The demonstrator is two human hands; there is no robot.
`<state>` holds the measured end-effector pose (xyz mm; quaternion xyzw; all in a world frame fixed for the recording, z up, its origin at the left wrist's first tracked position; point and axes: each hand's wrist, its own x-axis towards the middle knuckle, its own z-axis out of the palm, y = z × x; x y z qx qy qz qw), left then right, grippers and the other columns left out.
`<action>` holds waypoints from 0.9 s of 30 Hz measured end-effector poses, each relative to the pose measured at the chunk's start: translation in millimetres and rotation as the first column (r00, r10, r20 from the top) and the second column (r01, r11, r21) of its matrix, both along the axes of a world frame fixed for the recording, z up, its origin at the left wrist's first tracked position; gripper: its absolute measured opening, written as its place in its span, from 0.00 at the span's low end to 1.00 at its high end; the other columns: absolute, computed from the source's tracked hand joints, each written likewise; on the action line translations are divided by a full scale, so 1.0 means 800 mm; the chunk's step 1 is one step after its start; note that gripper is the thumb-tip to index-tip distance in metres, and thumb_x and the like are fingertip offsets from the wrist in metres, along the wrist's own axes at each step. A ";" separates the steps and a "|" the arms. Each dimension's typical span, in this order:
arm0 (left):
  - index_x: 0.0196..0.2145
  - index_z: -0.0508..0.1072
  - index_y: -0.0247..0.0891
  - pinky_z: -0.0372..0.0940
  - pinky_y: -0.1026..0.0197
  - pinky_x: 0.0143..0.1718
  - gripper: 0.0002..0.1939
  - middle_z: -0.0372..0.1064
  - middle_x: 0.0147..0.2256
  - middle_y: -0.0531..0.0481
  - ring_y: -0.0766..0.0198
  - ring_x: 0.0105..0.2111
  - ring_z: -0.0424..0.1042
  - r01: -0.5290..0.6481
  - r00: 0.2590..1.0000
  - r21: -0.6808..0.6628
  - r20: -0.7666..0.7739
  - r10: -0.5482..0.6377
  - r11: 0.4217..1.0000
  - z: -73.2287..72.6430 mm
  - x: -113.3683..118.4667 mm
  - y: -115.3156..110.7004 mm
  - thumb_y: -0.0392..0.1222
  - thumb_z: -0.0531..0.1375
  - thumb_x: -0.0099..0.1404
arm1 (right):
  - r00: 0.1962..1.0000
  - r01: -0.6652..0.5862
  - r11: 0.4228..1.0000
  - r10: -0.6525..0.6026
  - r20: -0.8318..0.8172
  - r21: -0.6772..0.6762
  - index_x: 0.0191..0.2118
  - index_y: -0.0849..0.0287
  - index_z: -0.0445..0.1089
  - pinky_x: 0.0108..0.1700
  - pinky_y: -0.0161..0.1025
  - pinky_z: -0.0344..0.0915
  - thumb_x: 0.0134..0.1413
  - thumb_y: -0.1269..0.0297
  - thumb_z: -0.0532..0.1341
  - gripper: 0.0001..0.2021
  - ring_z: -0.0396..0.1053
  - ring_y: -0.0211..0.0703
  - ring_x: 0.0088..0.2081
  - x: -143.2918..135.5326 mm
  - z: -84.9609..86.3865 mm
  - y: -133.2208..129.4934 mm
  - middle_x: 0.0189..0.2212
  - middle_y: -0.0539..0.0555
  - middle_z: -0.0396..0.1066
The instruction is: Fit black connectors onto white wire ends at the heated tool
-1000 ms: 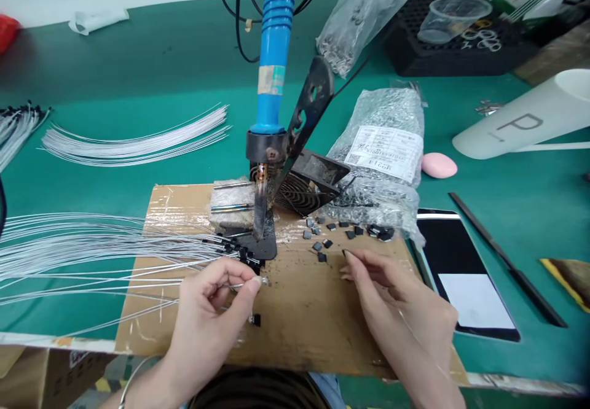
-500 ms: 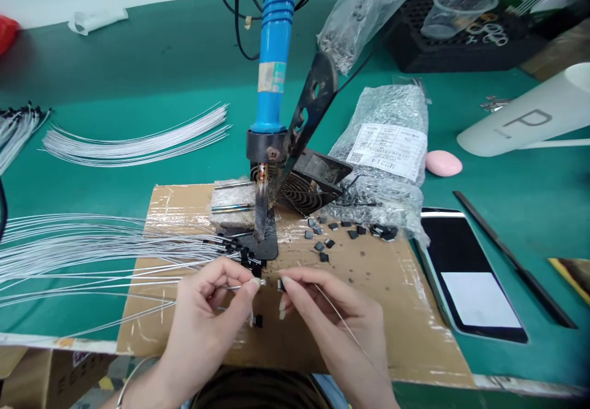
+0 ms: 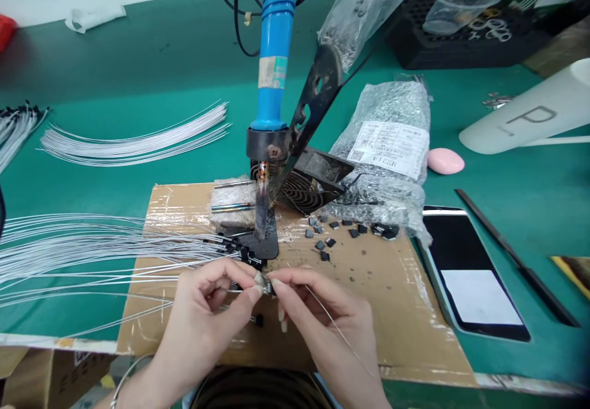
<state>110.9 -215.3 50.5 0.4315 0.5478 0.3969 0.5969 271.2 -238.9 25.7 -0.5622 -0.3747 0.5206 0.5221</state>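
Observation:
My left hand (image 3: 203, 320) pinches the end of a thin white wire between thumb and forefinger. My right hand (image 3: 329, 326) grips a small black connector (image 3: 270, 288) in its fingertips, right up against the left fingertips. A thin strand like solder wire (image 3: 332, 323) also runs across the right hand. Whether the white wire touches the connector is hidden by my fingers. Just beyond them, a blue-handled soldering iron (image 3: 271, 99) points down in its black stand. Several loose black connectors (image 3: 320, 245) lie on the cardboard (image 3: 369, 311) to the right.
A bundle of white wires with black ends (image 3: 115, 243) reaches in from the left; another wire bundle (image 3: 138, 142) lies behind it. On the right are a bubble-wrap bag (image 3: 391, 114), a phone (image 3: 474, 243), a dark blade-like tool (image 3: 516, 255) and a white cup (image 3: 520, 114).
My right hand has moved left with the black connector, closing the gap to my left fingertips. My left hand has stayed nearly in place.

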 end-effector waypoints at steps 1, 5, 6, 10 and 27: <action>0.28 0.81 0.38 0.71 0.68 0.35 0.06 0.83 0.33 0.48 0.63 0.33 0.80 -0.002 1.000 -0.003 0.001 0.002 1.000 0.001 0.000 0.000 0.33 0.69 0.63 | 1.000 -0.009 1.000 0.009 0.012 0.018 0.34 0.54 0.84 0.24 0.32 0.72 0.62 0.60 0.71 0.07 0.70 0.37 0.21 0.000 0.000 0.000 0.21 0.48 0.73; 0.27 0.81 0.38 0.72 0.67 0.36 0.07 0.82 0.33 0.48 0.63 0.33 0.80 -0.033 0.999 -0.032 -0.017 0.032 0.999 0.004 0.002 0.000 0.33 0.69 0.63 | 1.000 -0.023 0.998 0.022 0.018 0.066 0.36 0.53 0.85 0.24 0.31 0.69 0.63 0.62 0.70 0.05 0.68 0.36 0.21 0.000 -0.002 -0.001 0.23 0.49 0.74; 0.27 0.81 0.38 0.72 0.67 0.36 0.07 0.82 0.33 0.48 0.63 0.33 0.80 -0.032 0.999 -0.032 -0.019 0.031 0.999 0.004 0.002 -0.001 0.33 0.69 0.63 | 1.000 -0.021 0.997 0.020 0.011 0.073 0.36 0.52 0.85 0.23 0.31 0.68 0.63 0.62 0.70 0.05 0.68 0.35 0.21 0.000 -0.002 -0.001 0.23 0.49 0.74; 0.27 0.81 0.38 0.73 0.67 0.36 0.07 0.82 0.33 0.48 0.63 0.34 0.81 -0.006 1.000 -0.003 -0.025 0.006 1.000 0.001 0.003 -0.002 0.33 0.69 0.63 | 0.999 -0.032 0.994 0.033 -0.006 0.107 0.38 0.51 0.86 0.22 0.30 0.66 0.63 0.65 0.70 0.05 0.67 0.34 0.20 0.001 -0.004 -0.001 0.23 0.48 0.74; 0.26 0.78 0.37 0.73 0.65 0.34 0.07 0.81 0.32 0.46 0.61 0.32 0.80 0.020 0.997 0.010 -0.072 -0.019 1.000 -0.001 0.008 0.006 0.34 0.69 0.62 | 0.929 -0.102 0.975 0.022 0.369 0.199 0.59 0.50 0.78 0.29 0.39 0.69 0.77 0.58 0.52 0.19 0.69 0.43 0.26 0.016 -0.020 -0.017 0.30 0.53 0.72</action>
